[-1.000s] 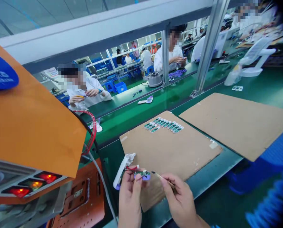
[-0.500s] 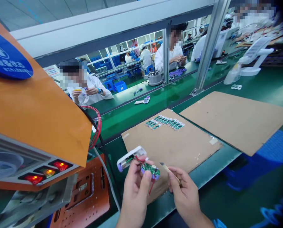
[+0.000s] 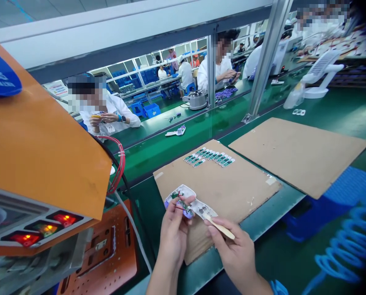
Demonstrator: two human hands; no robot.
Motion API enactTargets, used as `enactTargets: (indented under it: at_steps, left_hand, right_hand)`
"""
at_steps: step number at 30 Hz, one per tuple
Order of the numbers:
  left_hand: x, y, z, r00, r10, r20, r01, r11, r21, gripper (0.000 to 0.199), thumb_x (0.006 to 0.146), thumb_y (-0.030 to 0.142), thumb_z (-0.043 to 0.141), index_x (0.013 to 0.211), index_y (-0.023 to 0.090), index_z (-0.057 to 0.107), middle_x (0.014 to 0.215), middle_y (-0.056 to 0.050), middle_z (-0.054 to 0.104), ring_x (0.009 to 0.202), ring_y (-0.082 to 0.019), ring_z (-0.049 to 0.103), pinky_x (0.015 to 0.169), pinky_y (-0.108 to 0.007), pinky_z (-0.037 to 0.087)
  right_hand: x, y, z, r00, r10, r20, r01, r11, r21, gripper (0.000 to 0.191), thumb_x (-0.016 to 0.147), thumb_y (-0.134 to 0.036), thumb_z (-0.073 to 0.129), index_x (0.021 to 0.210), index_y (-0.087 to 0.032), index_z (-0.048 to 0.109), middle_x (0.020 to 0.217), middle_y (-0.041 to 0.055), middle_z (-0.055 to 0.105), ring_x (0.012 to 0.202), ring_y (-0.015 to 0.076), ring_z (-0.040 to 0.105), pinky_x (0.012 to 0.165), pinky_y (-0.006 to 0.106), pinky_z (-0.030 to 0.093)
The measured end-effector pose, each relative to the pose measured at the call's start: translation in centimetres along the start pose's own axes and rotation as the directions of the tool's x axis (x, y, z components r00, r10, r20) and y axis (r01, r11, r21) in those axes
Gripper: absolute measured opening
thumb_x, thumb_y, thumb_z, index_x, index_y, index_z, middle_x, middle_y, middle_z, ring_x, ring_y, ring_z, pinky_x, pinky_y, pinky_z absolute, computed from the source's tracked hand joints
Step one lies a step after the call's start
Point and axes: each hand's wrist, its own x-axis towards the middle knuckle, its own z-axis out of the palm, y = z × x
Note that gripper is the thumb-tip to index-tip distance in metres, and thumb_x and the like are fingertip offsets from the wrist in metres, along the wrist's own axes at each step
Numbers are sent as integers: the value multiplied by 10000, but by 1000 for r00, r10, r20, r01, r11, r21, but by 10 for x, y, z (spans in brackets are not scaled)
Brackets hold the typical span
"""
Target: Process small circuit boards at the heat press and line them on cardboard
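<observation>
My left hand (image 3: pixel 176 223) is closed round an open white plastic housing (image 3: pixel 187 191) with a long handle part. Wires, a small green circuit board and purple parts show in its wider end, partly behind my fingers. In my right hand (image 3: pixel 232 243) is a flat, pale, wooden-looking tool (image 3: pixel 222 228). Its front end reaches the handle part of the housing; whether it touches, I cannot tell. Both hands are above the near edge of a cardboard sheet (image 3: pixel 232 192). Several small green boards in white frames (image 3: pixel 210 155) lie in rows on that sheet.
An orange machine (image 3: pixel 47 151) with lit red and yellow switches stands at left, red cables beside it. Another cardboard sheet (image 3: pixel 293 151) lies at right, near a white fan (image 3: pixel 318 76). A coiled blue hose (image 3: pixel 342 241) hangs at lower right. Co-workers sit beyond the metal frame.
My left hand has turned the housing so its inside and handle part face up towards the right. My right hand has brought the tool's front end to the handle part.
</observation>
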Motion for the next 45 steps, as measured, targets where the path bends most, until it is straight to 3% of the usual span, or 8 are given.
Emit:
enactTargets:
  at_steps: [3,7,12,15,24,34,40,45]
  left_hand:
    - [4,1,-1,998,-23,-53,21,999,-36,442,738,437,829,1062,153,729,944,-77,727,667,-96,583,552,-189,449]
    - [7,-3,-5,994,-40,-99,36,999,-36,527,675,461,863,1075,138,746,907,-80,718,649,-99,575,538,-194,452]
    - [7,-5,-12,994,36,-103,-31,998,51,448,733,487,818,1049,178,751,880,-60,726,672,-107,595,544,-184,444]
    - [7,-6,-16,994,61,-89,-53,994,91,404,752,478,805,1028,187,755,879,-55,734,662,-99,591,565,-184,449]
    - [6,-9,-21,995,85,-51,-77,988,137,334,823,456,748,1064,224,755,932,-49,759,712,-101,625,604,-174,461]
    - [7,-8,-21,992,113,-49,-101,975,199,352,819,471,744,1069,224,763,951,-52,767,784,-144,674,710,-226,511]
    - [7,-7,-21,996,91,-25,-85,979,183,385,832,487,724,1094,207,756,952,-76,782,735,-167,698,640,-246,528]
    - [5,-12,-26,988,148,-33,-131,944,304,436,852,524,690,1147,208,739,1069,-99,776,919,-230,723,809,-315,563]
  right_hand:
    - [10,-9,3,984,-179,9,179,982,-57,59,892,-239,675,933,-205,702,703,34,751,559,184,704,539,266,572]
    - [30,-20,15,898,-426,112,437,891,-122,95,944,-183,553,922,-215,640,710,19,696,601,167,679,557,271,565]
    - [29,-8,24,821,-534,202,562,818,-119,168,945,-176,541,1054,-254,642,825,53,714,777,231,701,665,362,605]
    - [24,-1,23,823,-532,200,558,823,-107,212,931,-149,545,1092,-248,640,848,58,705,813,241,692,683,369,594]
    - [26,0,26,881,-433,191,413,900,138,230,945,-89,479,1062,-202,641,812,31,637,725,165,618,678,315,518]
    - [26,0,27,896,-410,172,389,910,146,222,959,-111,475,1047,-209,654,823,34,642,724,170,622,652,313,511]
    - [25,2,28,886,-433,166,426,901,74,175,977,-192,479,1018,-211,648,796,48,652,714,201,638,618,336,531]
    - [26,1,28,893,-419,166,408,908,94,175,981,-201,468,991,-203,643,790,50,652,698,194,630,595,328,529]
